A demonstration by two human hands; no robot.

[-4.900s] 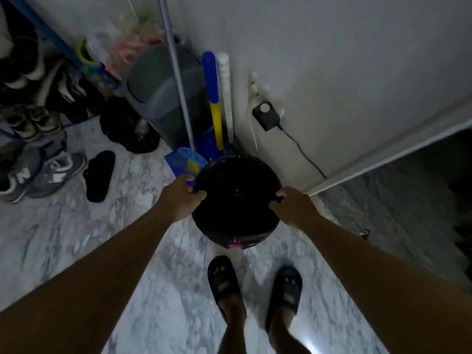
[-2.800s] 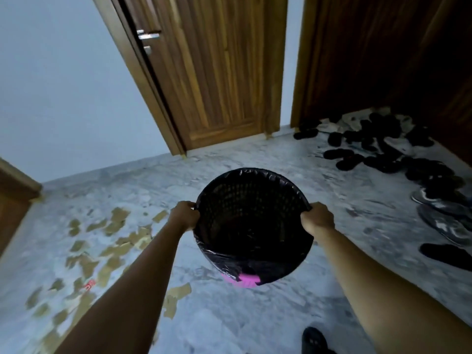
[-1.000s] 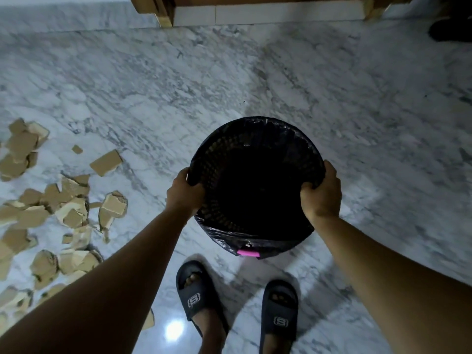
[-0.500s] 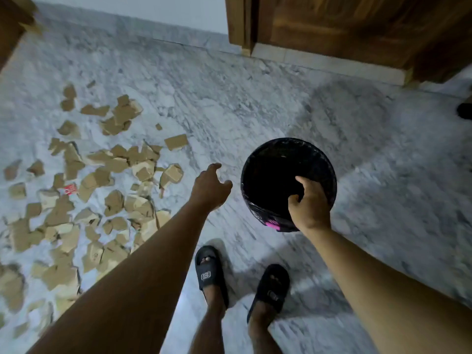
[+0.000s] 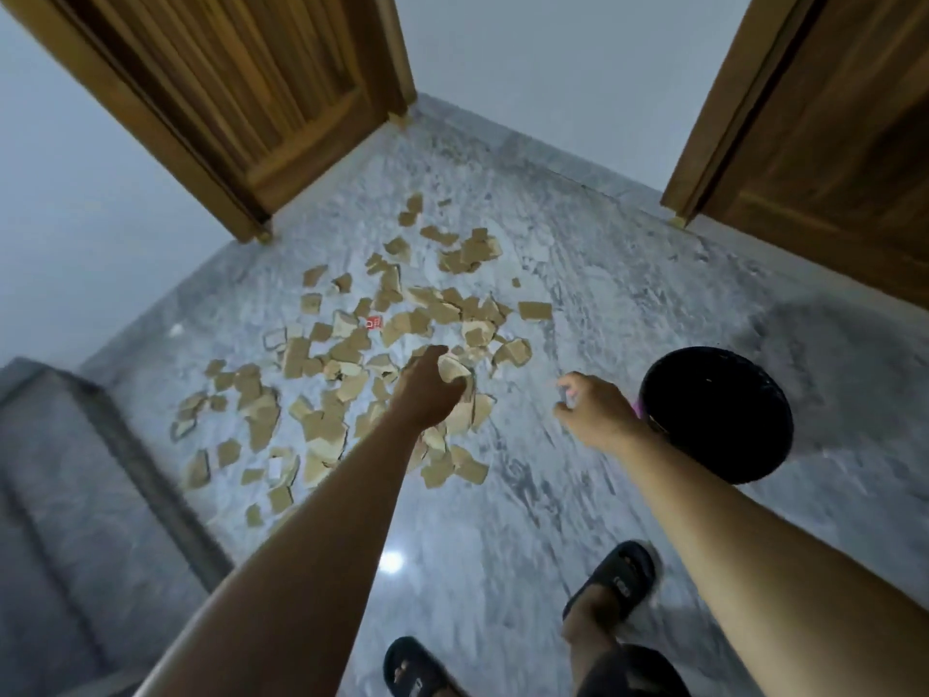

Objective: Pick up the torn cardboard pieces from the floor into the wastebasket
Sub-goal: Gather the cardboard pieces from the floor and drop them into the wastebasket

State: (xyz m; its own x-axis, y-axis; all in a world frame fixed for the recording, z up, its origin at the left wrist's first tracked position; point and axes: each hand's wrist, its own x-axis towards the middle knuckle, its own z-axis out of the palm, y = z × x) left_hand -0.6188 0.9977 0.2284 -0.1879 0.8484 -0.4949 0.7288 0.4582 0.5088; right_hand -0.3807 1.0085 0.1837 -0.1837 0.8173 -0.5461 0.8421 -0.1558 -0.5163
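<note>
Torn cardboard pieces (image 5: 352, 354) lie scattered over the grey-white marble floor (image 5: 603, 294), from its far edge below the left wooden door (image 5: 241, 93) toward a grey raised ledge (image 5: 75, 470) at its left edge. The black wastebasket (image 5: 769, 445) stands on the floor to their right, before the right wooden door (image 5: 829, 118). The left hand (image 5: 427, 389) reaches into the pile, fingers bent down among the pieces; blur hides whether it grips one. The right hand (image 5: 598, 415) hangs loosely curled and holds nothing, beside the basket. Black sandals (image 5: 613, 578) stand near the floor's near edge.
</note>
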